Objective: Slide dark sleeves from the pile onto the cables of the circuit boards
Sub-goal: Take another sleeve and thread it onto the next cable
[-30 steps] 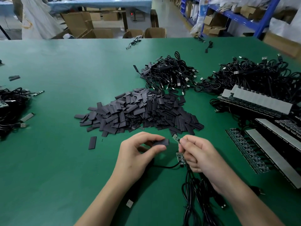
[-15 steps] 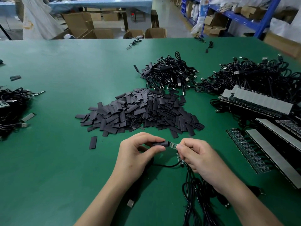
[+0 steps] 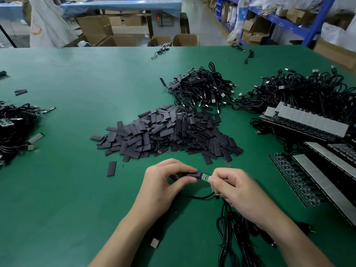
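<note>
Left grip (image 3: 163,184) pinches sleeve (image 3: 191,174), mouth at board (image 3: 205,177) end, just above desk (image 3: 67,189) near pile (image 3: 165,135). Right grip (image 3: 237,189) pinches board. Sleeve likely light, soft, flattens easily: hold sides. Board stiff: hold edges.

Two bare arms show above the flat green table top (image 3: 57,199) - uncovered from the fingertips to where the picture's lower edge cuts them off. The bare left hand (image 3: 163,185), over the table's near middle, has a smooth back, slim fingers and a broad thumb. Its slender left forearm (image 3: 123,239) widens steadily toward the table's near edge. The bare right hand (image 3: 238,189), a little further right over the table, shows a row of rounded knuckles and faint creases at the finger joints - its right forearm (image 3: 289,241) is equally slim and smooth. The fingernails are too small to describe.
</note>
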Demonstrator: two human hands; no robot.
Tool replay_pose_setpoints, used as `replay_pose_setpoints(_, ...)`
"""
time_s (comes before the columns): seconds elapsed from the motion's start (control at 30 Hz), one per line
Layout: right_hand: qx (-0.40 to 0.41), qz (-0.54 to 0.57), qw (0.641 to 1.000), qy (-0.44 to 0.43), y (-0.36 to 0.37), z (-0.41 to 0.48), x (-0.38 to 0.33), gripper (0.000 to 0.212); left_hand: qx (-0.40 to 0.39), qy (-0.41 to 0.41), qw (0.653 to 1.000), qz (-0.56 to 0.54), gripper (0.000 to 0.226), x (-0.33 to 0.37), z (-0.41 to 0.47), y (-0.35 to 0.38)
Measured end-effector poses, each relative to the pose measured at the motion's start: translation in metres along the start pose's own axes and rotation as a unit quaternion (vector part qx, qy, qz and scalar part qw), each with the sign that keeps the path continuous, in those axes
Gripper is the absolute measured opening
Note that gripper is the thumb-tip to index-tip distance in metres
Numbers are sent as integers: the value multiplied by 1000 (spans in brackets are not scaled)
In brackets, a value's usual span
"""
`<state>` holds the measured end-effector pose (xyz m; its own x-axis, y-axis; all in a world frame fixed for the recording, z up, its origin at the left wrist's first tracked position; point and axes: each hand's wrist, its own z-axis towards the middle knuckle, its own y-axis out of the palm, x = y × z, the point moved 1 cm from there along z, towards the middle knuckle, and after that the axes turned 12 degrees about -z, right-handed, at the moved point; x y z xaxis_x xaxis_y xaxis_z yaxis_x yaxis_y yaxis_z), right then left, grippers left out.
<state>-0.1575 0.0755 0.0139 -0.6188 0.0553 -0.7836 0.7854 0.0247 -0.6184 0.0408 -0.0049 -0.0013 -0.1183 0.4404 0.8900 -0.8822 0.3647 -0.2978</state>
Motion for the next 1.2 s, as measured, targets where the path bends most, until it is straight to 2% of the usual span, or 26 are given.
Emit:
replay_pose_setpoints(0.17,-1,-28,1000,-8,0,0,1,44,1,-16,1000,6,14,1,0,1)
replay_pose_setpoints(0.3,-16,4,1000,4,-1,1,1,48,-34,10,999,-7,16,4,2,-2)
replay_pose_setpoints(0.47,-24,21,999,14,-3,1,2,41,-66,6,998,-20,18,5,1,-3)
replay_pose_setpoints(0.6,-18,-33,999,-11,1,0,2,40,-76,9,997,-21,18,5,-1,0)
replay_pose_setpoints(0.8,-46,47,998,0,-4,1,2,35,-37,42,998,2,16,5,0,1)
replay_pose_setpoints(1.2,-37,28,999,6,-5,0,5,34,-38,68,997,0,17,8,-3,3)
